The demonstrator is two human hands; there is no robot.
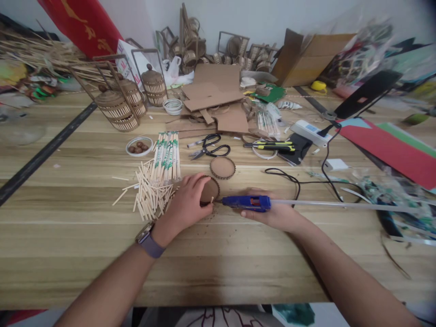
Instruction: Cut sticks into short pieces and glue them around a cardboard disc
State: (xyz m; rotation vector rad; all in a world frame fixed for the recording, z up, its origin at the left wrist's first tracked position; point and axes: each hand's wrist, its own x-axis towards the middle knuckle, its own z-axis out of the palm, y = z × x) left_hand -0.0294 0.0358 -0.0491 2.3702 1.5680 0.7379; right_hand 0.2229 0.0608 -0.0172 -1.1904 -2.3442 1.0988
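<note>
My left hand (pixel 184 204), with a watch on its wrist, curls around a round cardboard disc with a raised rim (pixel 211 188). A short stick piece (pixel 211 199) stands at the rim by my thumb and fingertips; whether they touch it I cannot tell. In my right hand (pixel 281 215) is a blue hot glue gun (pixel 247 203), its nozzle pointing left at the disc's edge. A long clear glue stick (pixel 323 205) runs out of its back. Just behind lies a second rimmed cardboard disc (pixel 222 168). A pile of cut sticks (pixel 146 200) lies left of my left hand.
Behind are wrapped chopsticks (pixel 166 154), black-handled scissors (pixel 211 147), a dish of brown beads (pixel 139 146), a utility knife (pixel 275 145) and cardboard sheets (pixel 216 86). Finished small lanterns (pixel 117 106) stand back left. A black cable (pixel 329 168) loops on the right.
</note>
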